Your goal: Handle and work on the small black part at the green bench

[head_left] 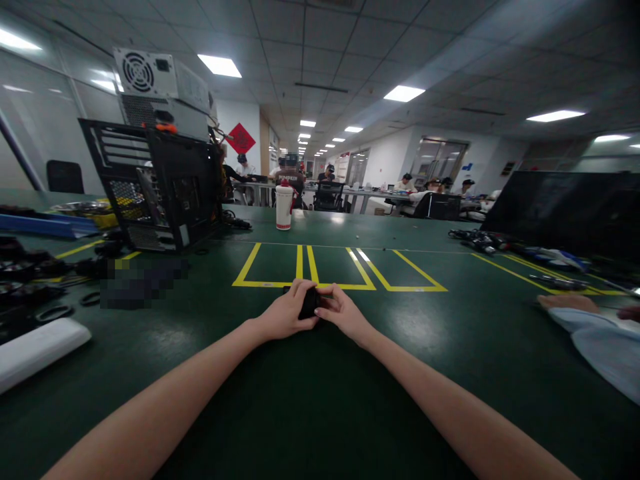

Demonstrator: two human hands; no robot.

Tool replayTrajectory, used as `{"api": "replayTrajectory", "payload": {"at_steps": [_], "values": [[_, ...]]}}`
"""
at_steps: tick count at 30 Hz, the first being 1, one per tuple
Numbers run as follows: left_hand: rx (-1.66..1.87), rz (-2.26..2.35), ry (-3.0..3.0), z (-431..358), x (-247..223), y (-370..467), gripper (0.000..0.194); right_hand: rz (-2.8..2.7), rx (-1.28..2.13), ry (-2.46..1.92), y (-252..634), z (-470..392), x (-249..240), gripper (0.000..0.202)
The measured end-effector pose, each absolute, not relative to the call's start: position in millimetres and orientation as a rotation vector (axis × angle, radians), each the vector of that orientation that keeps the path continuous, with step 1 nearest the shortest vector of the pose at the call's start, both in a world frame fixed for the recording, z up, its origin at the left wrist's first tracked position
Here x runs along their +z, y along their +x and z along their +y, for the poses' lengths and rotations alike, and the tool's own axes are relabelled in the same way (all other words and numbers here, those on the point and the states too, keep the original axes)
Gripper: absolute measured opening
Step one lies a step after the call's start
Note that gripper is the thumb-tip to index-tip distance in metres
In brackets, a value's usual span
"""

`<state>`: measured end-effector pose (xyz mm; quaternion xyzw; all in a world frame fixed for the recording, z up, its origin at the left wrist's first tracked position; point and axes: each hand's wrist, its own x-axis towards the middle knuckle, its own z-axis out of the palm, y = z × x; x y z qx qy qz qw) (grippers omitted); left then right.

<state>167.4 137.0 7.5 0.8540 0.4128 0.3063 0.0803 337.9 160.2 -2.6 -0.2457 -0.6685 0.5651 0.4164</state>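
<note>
A small black object (310,303) is between my two hands, low over the green table (240,400), just in front of the yellow tape outlines (270,285). My left hand (290,312) is wrapped round its left side, with the thumb along the near edge. From the right, my right hand (343,312) pinches its right side with thumb and fingers. Much of the object is covered by my fingers, and its exact kind is too dark to tell.
A black computer case (175,180) with power supplies (160,80) on top stands at the left. Beyond the tape is a white cup (284,208). Dark parts and a white object (43,350) lie left. At the right are cables (475,239) and another person's sleeve (600,340).
</note>
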Motion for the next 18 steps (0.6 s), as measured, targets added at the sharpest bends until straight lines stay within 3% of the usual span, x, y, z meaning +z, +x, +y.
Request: {"api": "replayTrajectory", "payload": {"at_steps": [7,18], "values": [[0.89,1.239,2.532,136.2,8.9,166.0,0.059,-1.693,1.289,-0.721,336.4,157.5,0.0,0.023],[0.86,1.259,2.53,134.9,12.0,166.8,0.057,-1.716,1.34,-0.722,337.4,155.4,1.9,0.028]]}}
